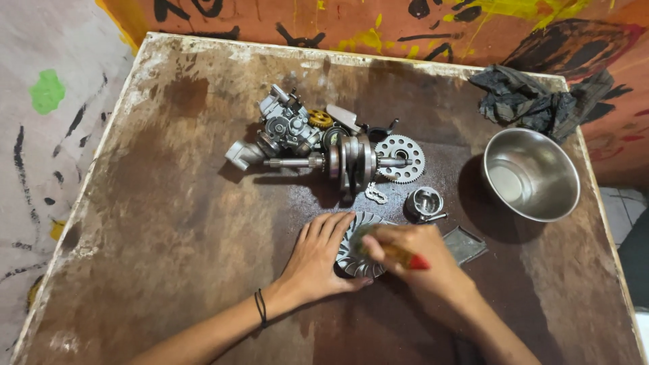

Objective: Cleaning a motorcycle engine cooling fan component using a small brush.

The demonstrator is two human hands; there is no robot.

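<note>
A finned metal disc (pixel 355 251), apparently a cast variator face, lies flat on the stained wooden table (pixel 169 203) near its front middle, just below a small piston (pixel 424 203). The left hand (pixel 318 260) rests flat on the disc's left rim, fingers spread, pinning rather than grasping it. The right hand (pixel 422 260) is closed around a brush with a red-tipped handle (pixel 405 258), bristles on the fins. Judged rigid, fairly heavy, possibly oily; the fin edges look thin, so the outer rim seems the safest hold.

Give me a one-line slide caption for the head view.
Left hand steadies a finned metal disc while right hand brushes it, beside engine parts and steel bowl.
</note>
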